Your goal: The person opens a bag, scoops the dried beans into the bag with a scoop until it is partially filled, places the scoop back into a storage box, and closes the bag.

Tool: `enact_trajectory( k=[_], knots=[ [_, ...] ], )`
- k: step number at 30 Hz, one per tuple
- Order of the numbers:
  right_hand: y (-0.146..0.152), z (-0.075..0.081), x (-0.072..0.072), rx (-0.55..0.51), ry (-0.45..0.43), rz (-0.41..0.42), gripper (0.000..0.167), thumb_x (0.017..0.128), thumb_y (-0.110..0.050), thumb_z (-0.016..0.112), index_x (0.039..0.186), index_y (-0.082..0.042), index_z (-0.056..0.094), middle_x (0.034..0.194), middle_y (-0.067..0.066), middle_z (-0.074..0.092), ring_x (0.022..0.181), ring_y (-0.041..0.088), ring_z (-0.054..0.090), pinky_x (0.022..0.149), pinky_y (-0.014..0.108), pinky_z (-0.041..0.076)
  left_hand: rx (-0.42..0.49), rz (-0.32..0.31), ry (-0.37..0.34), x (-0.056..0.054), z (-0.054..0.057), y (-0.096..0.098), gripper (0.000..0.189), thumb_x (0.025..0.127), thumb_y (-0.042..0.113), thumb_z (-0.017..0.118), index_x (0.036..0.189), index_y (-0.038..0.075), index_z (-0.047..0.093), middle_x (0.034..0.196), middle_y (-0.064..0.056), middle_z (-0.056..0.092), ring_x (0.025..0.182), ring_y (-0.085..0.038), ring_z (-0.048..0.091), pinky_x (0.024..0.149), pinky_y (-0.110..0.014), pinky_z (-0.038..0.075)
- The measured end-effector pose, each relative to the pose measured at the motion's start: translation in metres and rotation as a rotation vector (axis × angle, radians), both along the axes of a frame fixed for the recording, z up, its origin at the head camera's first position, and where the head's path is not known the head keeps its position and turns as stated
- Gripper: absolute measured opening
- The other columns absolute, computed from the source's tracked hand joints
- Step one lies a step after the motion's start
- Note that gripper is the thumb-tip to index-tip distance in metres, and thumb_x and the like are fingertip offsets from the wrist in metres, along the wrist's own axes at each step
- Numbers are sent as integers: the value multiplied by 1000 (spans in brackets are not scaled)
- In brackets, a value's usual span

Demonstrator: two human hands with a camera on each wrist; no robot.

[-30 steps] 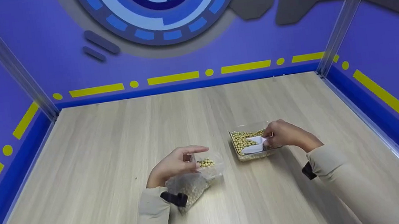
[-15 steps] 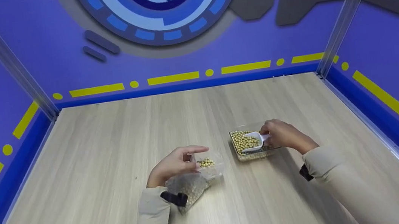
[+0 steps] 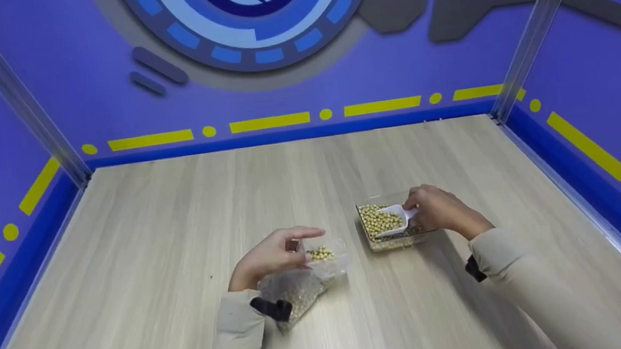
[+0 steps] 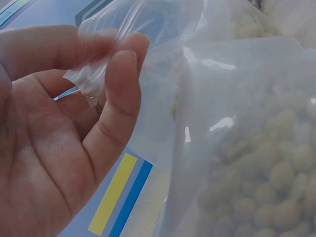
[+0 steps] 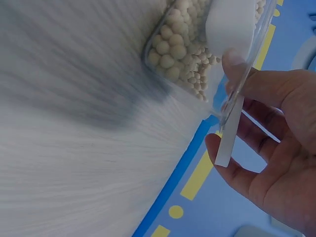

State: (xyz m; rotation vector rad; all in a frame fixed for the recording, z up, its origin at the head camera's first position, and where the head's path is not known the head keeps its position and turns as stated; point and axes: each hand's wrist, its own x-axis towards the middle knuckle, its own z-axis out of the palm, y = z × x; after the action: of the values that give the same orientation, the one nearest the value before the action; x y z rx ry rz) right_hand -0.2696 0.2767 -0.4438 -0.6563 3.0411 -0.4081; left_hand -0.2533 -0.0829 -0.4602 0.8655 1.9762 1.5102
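Observation:
My left hand (image 3: 270, 259) pinches the upper edge of a clear zip bag (image 3: 297, 295) between thumb and finger. The bag's mouth gapes, and pale yellow soybeans show inside it; in the left wrist view the bag (image 4: 247, 163) bulges with them. To the right, my right hand (image 3: 444, 211) grips the handle of a white scoop (image 3: 406, 218). The scoop's bowl lies inside a clear plastic box (image 3: 396, 243) of soybeans (image 3: 372, 220) and has soybeans in it. In the right wrist view the scoop's handle (image 5: 229, 140) crosses the box rim, thumb on top and fingers beneath.
Both things stand on a light wood-grain table (image 3: 220, 209), bag nearer the person, box farther back. Blue panels (image 3: 254, 104) with yellow marks enclose the table at the back and both sides. Metal posts (image 3: 540, 21) rise at the back corners.
My right hand has shifted slightly left and back, turning the scoop, and its bowl now holds more soybeans. My left hand and the zip bag have stayed in place.

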Motion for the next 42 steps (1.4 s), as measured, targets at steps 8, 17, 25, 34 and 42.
enact_trajectory(
  k=[8,17,25,34,42],
  knots=[
    [5,-6,-6,-18,102,55,25,71,6,73,92,-7,78,84,3,66,78,21,57,60,35,47,-12,5,1,0,-1,0,53,87,-7,51,140,-3,46,79,-1,51,76,-10,60,82,-35,57],
    [11,-9,-9,-88,166,152,28,69,11,69,91,-5,77,83,5,65,76,21,57,59,34,47,2,0,1,0,-1,0,52,88,-5,54,139,-3,46,74,1,49,74,-9,59,82,-36,57],
    [20,-8,-15,-142,177,278,26,71,15,68,91,1,75,81,11,64,74,24,59,63,39,51,6,13,-24,0,0,0,52,88,-4,56,139,-4,46,78,-3,51,74,-10,60,82,-37,57],
    [26,-7,-19,-174,93,276,21,77,8,70,97,3,74,88,13,66,82,28,62,68,39,53,1,9,-19,0,-1,-2,53,88,-3,56,140,-4,46,75,0,50,73,-9,58,82,-37,57],
    [31,-7,-22,-207,40,285,18,79,5,70,96,1,75,91,13,66,83,29,62,70,39,53,13,9,-11,1,0,-2,53,87,-4,56,139,-5,46,80,-1,51,73,-8,58,81,-36,58]
  ],
)
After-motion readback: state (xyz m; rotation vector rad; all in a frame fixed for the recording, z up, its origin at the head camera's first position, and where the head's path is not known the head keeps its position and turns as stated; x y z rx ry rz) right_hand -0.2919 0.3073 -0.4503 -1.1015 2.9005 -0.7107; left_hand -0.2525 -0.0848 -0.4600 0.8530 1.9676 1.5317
